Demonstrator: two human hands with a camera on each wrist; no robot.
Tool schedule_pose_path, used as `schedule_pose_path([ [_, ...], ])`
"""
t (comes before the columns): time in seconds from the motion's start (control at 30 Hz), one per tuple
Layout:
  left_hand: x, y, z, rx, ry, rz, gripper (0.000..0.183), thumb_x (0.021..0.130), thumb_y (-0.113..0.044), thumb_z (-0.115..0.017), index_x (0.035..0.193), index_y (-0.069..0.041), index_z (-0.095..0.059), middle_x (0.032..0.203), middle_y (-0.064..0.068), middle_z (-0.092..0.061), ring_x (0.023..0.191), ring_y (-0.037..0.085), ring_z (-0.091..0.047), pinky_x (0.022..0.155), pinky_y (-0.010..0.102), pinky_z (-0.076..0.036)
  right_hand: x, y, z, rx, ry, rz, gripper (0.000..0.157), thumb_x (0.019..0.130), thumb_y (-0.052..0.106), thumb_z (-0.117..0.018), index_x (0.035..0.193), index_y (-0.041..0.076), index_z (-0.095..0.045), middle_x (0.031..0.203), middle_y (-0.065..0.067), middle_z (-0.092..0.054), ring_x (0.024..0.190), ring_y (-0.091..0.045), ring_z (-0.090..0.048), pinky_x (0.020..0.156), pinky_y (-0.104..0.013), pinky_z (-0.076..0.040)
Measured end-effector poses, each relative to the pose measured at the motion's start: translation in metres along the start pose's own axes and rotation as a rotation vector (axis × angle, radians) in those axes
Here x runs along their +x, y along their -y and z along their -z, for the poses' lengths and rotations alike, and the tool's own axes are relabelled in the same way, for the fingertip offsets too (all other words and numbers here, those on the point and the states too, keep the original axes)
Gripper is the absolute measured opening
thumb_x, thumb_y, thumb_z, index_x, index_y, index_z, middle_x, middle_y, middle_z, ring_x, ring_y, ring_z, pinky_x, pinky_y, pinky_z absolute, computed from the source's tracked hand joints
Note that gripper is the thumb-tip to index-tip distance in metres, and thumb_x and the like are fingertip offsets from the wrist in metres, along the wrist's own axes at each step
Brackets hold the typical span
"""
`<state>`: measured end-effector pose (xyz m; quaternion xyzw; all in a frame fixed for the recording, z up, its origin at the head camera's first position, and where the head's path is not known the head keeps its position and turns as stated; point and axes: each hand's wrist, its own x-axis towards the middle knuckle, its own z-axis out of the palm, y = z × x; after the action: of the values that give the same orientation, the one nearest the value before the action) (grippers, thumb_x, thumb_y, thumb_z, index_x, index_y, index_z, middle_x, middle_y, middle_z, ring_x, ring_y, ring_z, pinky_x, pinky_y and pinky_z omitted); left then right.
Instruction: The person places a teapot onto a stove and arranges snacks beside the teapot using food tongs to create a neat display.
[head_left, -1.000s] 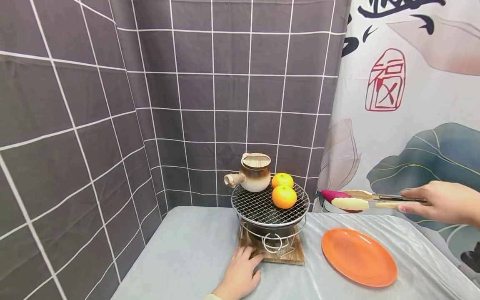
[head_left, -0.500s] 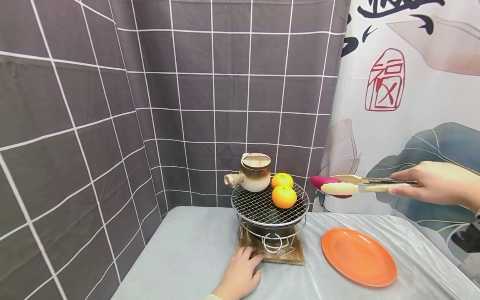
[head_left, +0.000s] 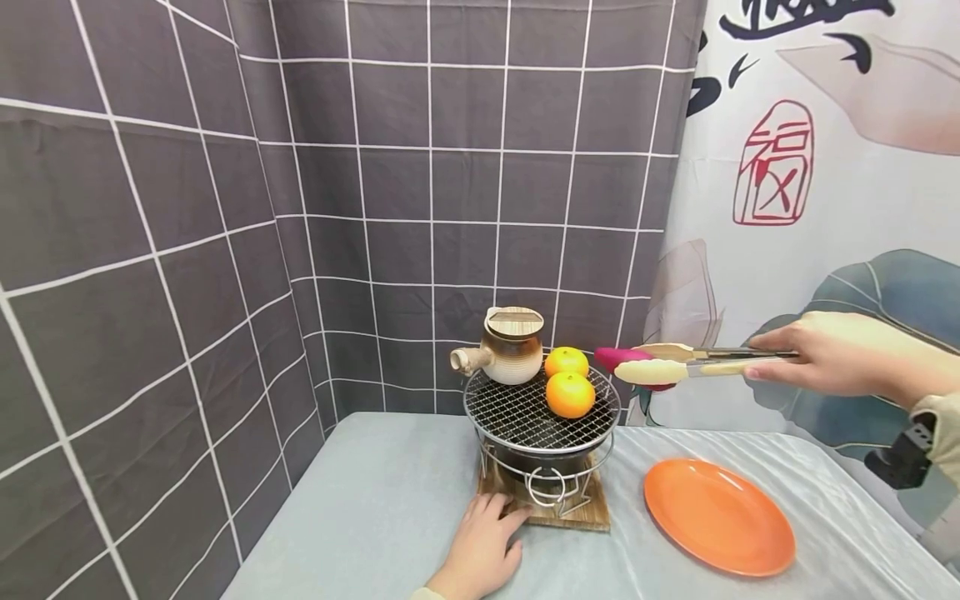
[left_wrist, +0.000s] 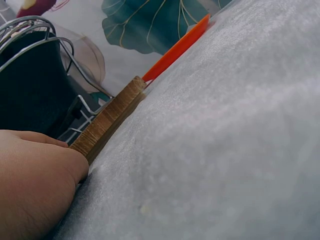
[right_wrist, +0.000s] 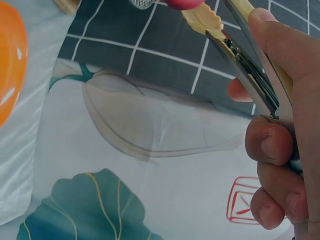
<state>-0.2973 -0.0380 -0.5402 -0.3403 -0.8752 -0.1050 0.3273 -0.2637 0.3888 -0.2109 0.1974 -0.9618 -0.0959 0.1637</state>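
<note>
Near the table's front edge, the left hand (head_left: pixel 480 546) rests flat on the grey cloth, fingers relaxed, fingertips touching the wooden board (head_left: pixel 547 504) under the little stove. Off toward the right edge lies an orange plate (head_left: pixel 718 517). Higher up, the right hand (head_left: pixel 832 358) squeezes tongs (head_left: pixel 693 364) that clamp a purple sweet potato (head_left: pixel 626 360) in the air just beside the wire grill (head_left: pixel 540 412), which carries two oranges (head_left: pixel 568 393) and a clay pot (head_left: pixel 510 346).

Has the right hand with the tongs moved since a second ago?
Yes. The right hand has carried the tongs and purple sweet potato up and left, toward the grill, away from the orange plate.
</note>
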Motion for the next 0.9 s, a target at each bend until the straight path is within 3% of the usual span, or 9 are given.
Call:
schedule_pose_path([
  [0.2, 0.0, 0.0, 0.0, -0.003, 0.013, 0.004, 0.042, 0.08, -0.025, -0.073, 0.122, -0.027, -0.073, 0.117, 0.003, -0.062, 0.108, 0.022, -0.056, 0.099, 0.048, -0.047, 0.007, 0.008, 0.004, 0.005, -0.03, 0.051, 0.041, 0.085, 0.048, -0.076, 0.11, 0.015, -0.078, 0.083, 0.013, -0.07, 0.067, 0.0, -0.056, 0.063, -0.037, -0.054],
  [0.43, 0.0, -0.001, 0.001, -0.004, -0.001, 0.004, 0.044, 0.078, -0.024, -0.074, 0.122, -0.027, -0.073, 0.117, 0.004, -0.063, 0.107, 0.023, -0.057, 0.099, 0.049, -0.047, 0.02, 0.023, 0.014, 0.033, -0.052, 0.089, 0.037, 0.087, 0.046, -0.076, 0.11, 0.017, -0.078, 0.079, 0.017, -0.069, 0.07, -0.003, -0.063, 0.066, -0.041, -0.056],
  [0.67, 0.0, -0.002, 0.001, -0.01, -0.001, 0.001, 0.043, 0.078, -0.024, -0.074, 0.121, -0.026, -0.073, 0.117, 0.004, -0.063, 0.108, 0.023, -0.057, 0.098, 0.049, -0.047, 0.029, 0.035, 0.021, 0.046, -0.031, 0.086, 0.043, 0.089, 0.047, -0.073, 0.115, 0.014, -0.077, 0.074, 0.019, -0.064, 0.065, 0.0, -0.054, 0.063, -0.038, -0.053],
  [0.9, 0.001, -0.001, 0.002, -0.015, -0.007, 0.002, 0.043, 0.077, -0.024, -0.074, 0.121, -0.026, -0.074, 0.117, 0.004, -0.063, 0.108, 0.023, -0.057, 0.099, 0.05, -0.047, 0.039, 0.049, 0.024, 0.031, -0.076, 0.144, 0.04, 0.089, 0.045, -0.074, 0.113, 0.015, -0.077, 0.064, 0.02, -0.056, 0.059, 0.0, -0.047, 0.056, -0.034, -0.047],
])
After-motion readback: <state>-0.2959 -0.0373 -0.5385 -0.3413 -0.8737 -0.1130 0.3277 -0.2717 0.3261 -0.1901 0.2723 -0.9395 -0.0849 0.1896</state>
